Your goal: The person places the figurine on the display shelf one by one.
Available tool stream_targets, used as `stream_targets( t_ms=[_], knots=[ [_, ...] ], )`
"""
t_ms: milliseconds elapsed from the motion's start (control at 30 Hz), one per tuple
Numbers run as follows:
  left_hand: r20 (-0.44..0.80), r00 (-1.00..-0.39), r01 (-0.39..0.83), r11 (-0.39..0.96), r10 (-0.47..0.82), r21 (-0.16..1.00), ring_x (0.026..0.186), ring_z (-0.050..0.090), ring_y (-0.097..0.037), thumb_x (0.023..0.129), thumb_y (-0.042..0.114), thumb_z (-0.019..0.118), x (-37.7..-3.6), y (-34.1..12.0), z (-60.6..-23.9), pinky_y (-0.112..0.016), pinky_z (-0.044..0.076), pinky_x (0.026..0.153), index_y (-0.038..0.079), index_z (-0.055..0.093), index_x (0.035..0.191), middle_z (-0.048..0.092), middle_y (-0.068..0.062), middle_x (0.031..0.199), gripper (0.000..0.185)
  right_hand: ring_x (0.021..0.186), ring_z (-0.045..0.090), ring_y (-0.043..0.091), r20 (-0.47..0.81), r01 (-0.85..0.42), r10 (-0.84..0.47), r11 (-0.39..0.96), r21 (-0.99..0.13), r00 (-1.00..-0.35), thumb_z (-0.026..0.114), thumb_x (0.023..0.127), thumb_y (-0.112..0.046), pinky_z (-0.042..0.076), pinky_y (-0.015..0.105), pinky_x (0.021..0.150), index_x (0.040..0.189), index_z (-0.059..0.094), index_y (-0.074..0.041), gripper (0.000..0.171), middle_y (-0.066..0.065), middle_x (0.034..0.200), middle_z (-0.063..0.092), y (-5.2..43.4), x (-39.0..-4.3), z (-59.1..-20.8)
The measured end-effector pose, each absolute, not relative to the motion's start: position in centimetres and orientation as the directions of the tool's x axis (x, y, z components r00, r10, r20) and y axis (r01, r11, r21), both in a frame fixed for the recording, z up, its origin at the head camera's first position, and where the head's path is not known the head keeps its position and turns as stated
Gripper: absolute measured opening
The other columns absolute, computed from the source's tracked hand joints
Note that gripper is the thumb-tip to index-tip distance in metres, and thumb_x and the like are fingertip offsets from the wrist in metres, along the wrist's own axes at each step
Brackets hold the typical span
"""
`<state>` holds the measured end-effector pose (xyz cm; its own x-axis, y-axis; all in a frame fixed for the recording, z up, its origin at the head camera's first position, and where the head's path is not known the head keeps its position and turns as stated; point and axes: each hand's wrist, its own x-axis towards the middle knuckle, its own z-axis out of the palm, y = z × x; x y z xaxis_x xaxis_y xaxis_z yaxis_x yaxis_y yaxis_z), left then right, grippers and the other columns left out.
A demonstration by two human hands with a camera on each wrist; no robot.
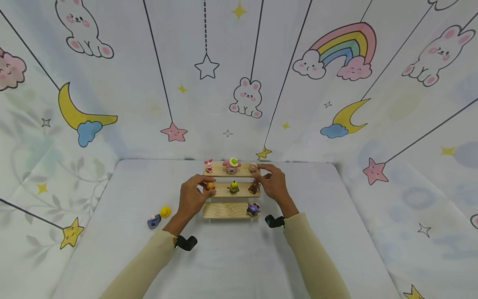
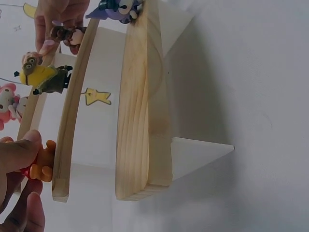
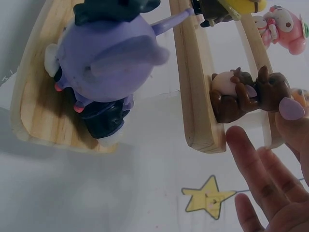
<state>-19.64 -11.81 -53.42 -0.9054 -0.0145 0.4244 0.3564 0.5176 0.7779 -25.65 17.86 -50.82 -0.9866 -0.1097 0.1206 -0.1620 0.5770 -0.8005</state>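
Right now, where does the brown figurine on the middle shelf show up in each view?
Head: brown figurine at the right end of the middle shelf, beside the right hand.
Left wrist: brown figurine at top left, under the far hand's fingertips.
Right wrist: brown figurine at right of centre, lying across the shelf edge, a fingertip on it.
Shared landmark: the yellow minion figurine on the same shelf.

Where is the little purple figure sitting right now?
In the head view the purple figure sits at the right end of the bottom step of the wooden stand, just below the brown figure and the right hand.
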Motion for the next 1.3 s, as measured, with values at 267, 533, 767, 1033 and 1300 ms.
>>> stream_targets(
  t_ms=[267,533,767,1033,1300],
  knots=[
    [0.425,-0.905,0.355,0.541,-0.004,0.762,0.091,0.068,-0.016,0.082,0.009,0.093,-19.8,-11.9,-53.7,-0.025,0.050,0.065,0.018,0.079,0.120,0.078,0.000,0.110,0.041,0.093,0.079,0.028,0.105,-0.146,-0.103,0.584,-0.799,-0.989,0.077,0.099,-0.028,0.050,0.030,0.065,0.140,0.070,-0.020,0.043,0.008,0.146,0.065,17.8,-25.7,-50.8],
    [0.410,-0.912,0.331,0.561,-0.015,0.758,0.093,0.068,-0.017,0.082,0.010,0.093,-19.5,-12.1,-53.6,-0.025,0.050,0.066,0.020,0.078,0.123,0.078,0.000,0.115,0.045,0.093,0.079,0.029,0.114,-0.156,-0.109,0.574,-0.804,-0.987,0.078,0.099,-0.028,0.051,0.032,0.066,0.139,0.071,-0.020,0.042,0.007,0.145,0.066,17.8,-25.7,-50.7],
    [0.412,-0.911,0.324,0.592,-0.013,0.738,0.098,0.068,-0.021,0.081,0.015,0.094,-19.0,-12.9,-53.4,-0.027,0.052,0.068,0.020,0.077,0.126,0.077,0.000,0.120,0.048,0.095,0.078,0.030,0.108,-0.148,-0.103,0.586,-0.797,-0.989,0.077,0.099,-0.029,0.052,0.031,0.068,0.140,0.070,-0.019,0.042,0.008,0.146,0.066,17.8,-25.8,-50.8],
    [0.391,-0.920,0.296,0.625,-0.017,0.723,0.099,0.068,-0.022,0.082,0.014,0.094,-18.2,-14.6,-53.5,-0.031,0.054,0.069,0.021,0.075,0.129,0.075,-0.002,0.119,0.051,0.096,0.078,0.030,0.108,-0.145,-0.098,0.590,-0.795,-0.989,0.078,0.098,-0.030,0.052,0.029,0.067,0.140,0.070,-0.019,0.044,0.008,0.146,0.065,17.8,-25.8,-50.7],
    [0.399,-0.917,0.284,0.673,-0.018,0.682,0.100,0.068,-0.024,0.079,0.012,0.095,-17.3,-16.8,-53.0,-0.031,0.053,0.069,0.018,0.076,0.128,0.076,-0.004,0.120,0.052,0.094,0.078,0.031,0.118,-0.154,-0.099,0.578,-0.802,-0.988,0.078,0.098,-0.030,0.051,0.029,0.066,0.139,0.071,-0.019,0.043,0.009,0.146,0.066,17.9,-25.9,-50.9]
  ],
)
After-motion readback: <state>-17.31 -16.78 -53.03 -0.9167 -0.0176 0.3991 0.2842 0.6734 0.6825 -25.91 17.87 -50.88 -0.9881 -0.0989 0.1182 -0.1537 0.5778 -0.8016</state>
